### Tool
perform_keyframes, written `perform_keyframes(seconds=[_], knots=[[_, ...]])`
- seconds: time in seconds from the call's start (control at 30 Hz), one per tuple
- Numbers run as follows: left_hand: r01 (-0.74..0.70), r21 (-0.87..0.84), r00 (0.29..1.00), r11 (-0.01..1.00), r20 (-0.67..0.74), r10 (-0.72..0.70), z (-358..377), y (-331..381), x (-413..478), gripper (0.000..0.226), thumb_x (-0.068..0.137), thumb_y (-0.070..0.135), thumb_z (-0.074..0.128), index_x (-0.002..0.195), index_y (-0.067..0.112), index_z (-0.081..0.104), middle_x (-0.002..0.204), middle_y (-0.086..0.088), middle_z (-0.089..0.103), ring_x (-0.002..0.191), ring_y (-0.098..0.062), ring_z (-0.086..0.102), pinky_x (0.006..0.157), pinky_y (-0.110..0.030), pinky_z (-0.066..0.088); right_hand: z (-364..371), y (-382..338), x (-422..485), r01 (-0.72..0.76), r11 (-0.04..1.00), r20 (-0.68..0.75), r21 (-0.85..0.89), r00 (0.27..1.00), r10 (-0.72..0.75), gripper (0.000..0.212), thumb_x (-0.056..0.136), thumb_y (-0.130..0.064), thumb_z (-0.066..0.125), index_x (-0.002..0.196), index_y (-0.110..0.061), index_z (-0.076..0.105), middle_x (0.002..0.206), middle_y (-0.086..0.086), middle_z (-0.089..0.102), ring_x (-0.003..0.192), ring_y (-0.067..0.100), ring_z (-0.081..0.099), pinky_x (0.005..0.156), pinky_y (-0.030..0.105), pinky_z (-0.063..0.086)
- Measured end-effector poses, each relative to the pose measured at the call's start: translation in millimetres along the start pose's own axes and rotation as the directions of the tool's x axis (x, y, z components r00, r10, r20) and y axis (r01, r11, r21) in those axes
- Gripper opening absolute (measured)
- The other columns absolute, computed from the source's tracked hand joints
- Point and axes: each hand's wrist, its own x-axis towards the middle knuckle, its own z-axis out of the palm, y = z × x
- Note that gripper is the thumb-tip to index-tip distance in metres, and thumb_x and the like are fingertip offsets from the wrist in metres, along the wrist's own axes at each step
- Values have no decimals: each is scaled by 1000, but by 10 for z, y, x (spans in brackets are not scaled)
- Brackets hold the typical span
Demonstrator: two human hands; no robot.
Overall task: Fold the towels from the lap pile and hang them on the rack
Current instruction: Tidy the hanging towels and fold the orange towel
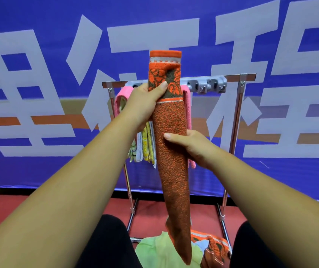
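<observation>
I hold an orange and brown towel [172,151] upright in front of me, folded into a long narrow strip that hangs down to my lap. My left hand [145,103] grips it near the patterned top band. My right hand [191,146] grips it lower down from the right side. Behind the towel stands the metal rack [238,117] with a grey hook bar [207,84]. Pink towels [122,95] and several pale striped towels [145,144] hang on the rack's left part. On my lap lie a light green towel [160,250] and another orange towel [212,246].
A blue banner wall [38,74] with large white characters stands right behind the rack. The floor [9,206] is red. My knees in black trousers [104,244] frame the lap pile. The right half of the hook bar holds no towels.
</observation>
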Motion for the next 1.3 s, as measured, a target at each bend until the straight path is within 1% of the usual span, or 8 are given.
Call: perform_keyframes(seconds=[0.37, 0.5, 0.57, 0.63, 0.73, 0.87, 1.13, 1.3], knots=[[282, -136, 959, 950, 56, -277, 31, -883, -93, 54, 109, 49, 52, 135, 5, 68, 124, -15, 77, 118, -30, 73, 106, -49, 57, -101, 602, 113, -39, 999, -101, 28, 994, 41, 32, 102, -35, 69, 109, -5, 78, 109, 17, 80, 101, 30, 78, 100, 44, 60], [500, -71, 849, 863, 235, -472, -91, -1590, -386, 90, 97, 84, 31, 147, 15, 62, 142, -13, 68, 135, -30, 63, 118, -53, 45, -157, 921, 139, -106, 991, -136, 78, 984, 115, 33, 104, -35, 67, 108, -4, 77, 105, 17, 80, 93, 28, 78, 88, 39, 62], [584, -38, 776, 811, 319, -544, -166, -1944, -585, 95, 93, 88, 23, 141, 17, 64, 131, -7, 74, 124, -24, 70, 109, -47, 52, -178, 1082, 170, -143, 983, -164, 112, 973, 160, 36, 104, -38, 67, 109, -3, 77, 107, 19, 80, 93, 28, 78, 85, 39, 62], [628, 3, 731, 778, 341, -591, -203, -2233, -820, 83, 91, 82, 34, 134, 20, 66, 124, -4, 77, 114, -19, 73, 101, -43, 55, -192, 1251, 219, -192, 965, -193, 178, 955, 225, 37, 105, -37, 66, 112, -2, 76, 110, 22, 79, 92, 28, 77, 84, 41, 64], [631, 98, 700, 770, 356, -619, -216, -2588, -1073, 50, 94, 50, 64, 125, 12, 72, 126, -11, 77, 116, -24, 72, 112, -48, 51, -188, 1493, 311, -288, 906, -244, 311, 897, 369, 36, 107, -29, 64, 120, 4, 70, 112, 25, 76, 86, 30, 76, 77, 43, 65], [610, 192, 689, 768, 349, -635, -156, -2885, -1156, 31, 93, 8, 77, 124, 6, 74, 123, -13, 77, 109, -25, 74, 110, -46, 54, -271, 1786, 405, -331, 806, -248, 491, 834, 493, 44, 108, -21, 56, 140, 9, 59, 139, 28, 65, 119, 40, 70, 104, 56, 56], [650, 27, 714, 759, 322, -622, 35, -3173, -811, 34, 95, 10, 76, 128, 2, 73, 125, -20, 75, 119, -34, 71, 109, -48, 55, -555, 2312, 279, -396, 697, -109, 598, 821, 560, 75, 109, -60, 36, 140, 2, 64, 131, 25, 71, 117, 37, 73, 94, 45, 62], [663, -152, 746, 733, 218, -629, 116, -3307, -449, 24, 99, 6, 67, 122, -1, 73, 109, -16, 79, 98, -25, 76, 96, -40, 60, -553, 2631, 485, -402, 669, -130, 625, 791, 597, 98, 102, -79, 22, 139, 1, 65, 133, 27, 70, 128, 41, 66, 114, 51, 48]])
